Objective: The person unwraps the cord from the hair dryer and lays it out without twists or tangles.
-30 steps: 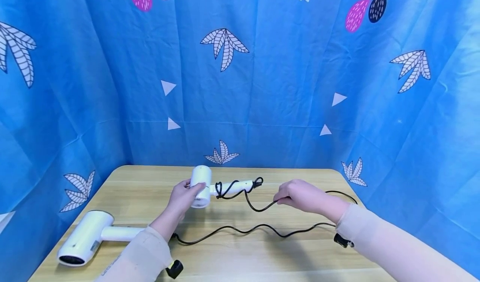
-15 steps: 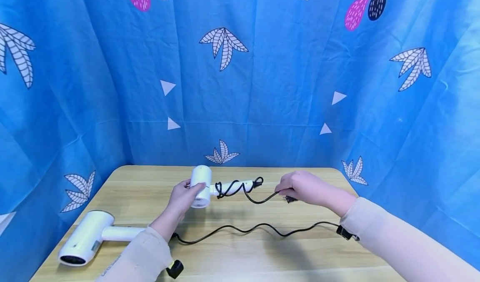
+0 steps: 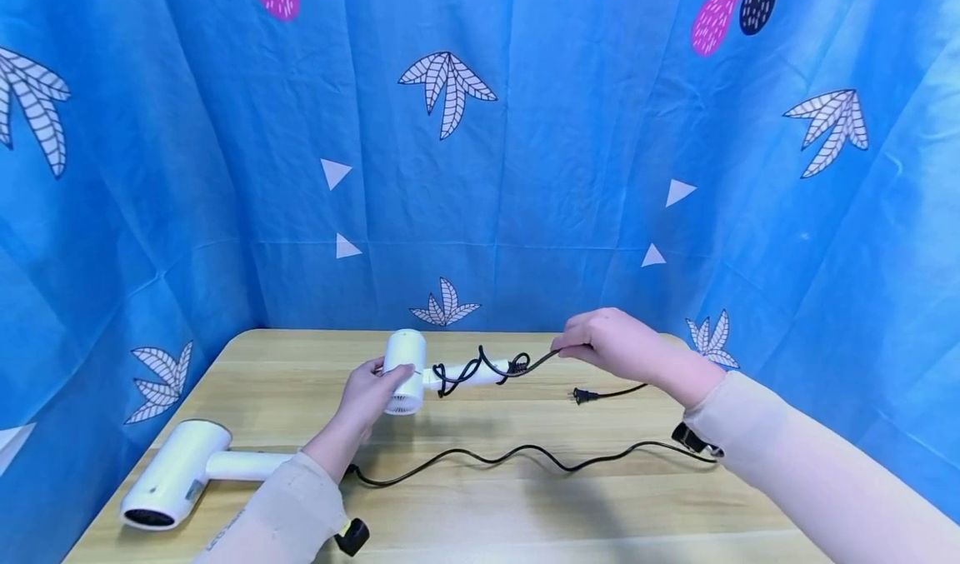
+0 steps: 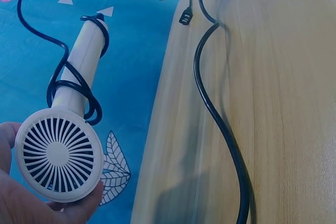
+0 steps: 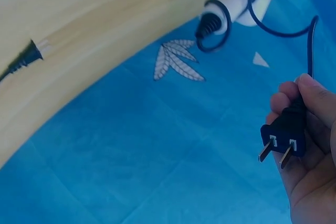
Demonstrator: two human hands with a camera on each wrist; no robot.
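My left hand point(image 3: 372, 396) grips the barrel of a white hair dryer point(image 3: 405, 368) raised over the table. The left wrist view shows its round slotted grille point(image 4: 59, 155). A black cord point(image 4: 76, 80) winds loosely around the handle point(image 5: 231, 6), which points right. To the right, my right hand point(image 3: 611, 346) pinches the end of this cord, thumb against fingers. Its two-prong plug point(image 5: 286, 132) hangs in the palm in the right wrist view; the hand hides it in the head view. Between hand and handle the cord runs slack.
Another white hair dryer point(image 3: 176, 476) lies at the table's left, partly behind my left forearm. Its black cord point(image 3: 487, 464) snakes across the wooden table point(image 3: 465, 522). A second two-prong plug point(image 3: 585, 396) lies at the right. Blue patterned cloth point(image 3: 487, 189) surrounds the table.
My right hand has risen, and the cord it pinches now crosses higher over the handle. The plug lying on the table has come into view below it. My left hand stays put.
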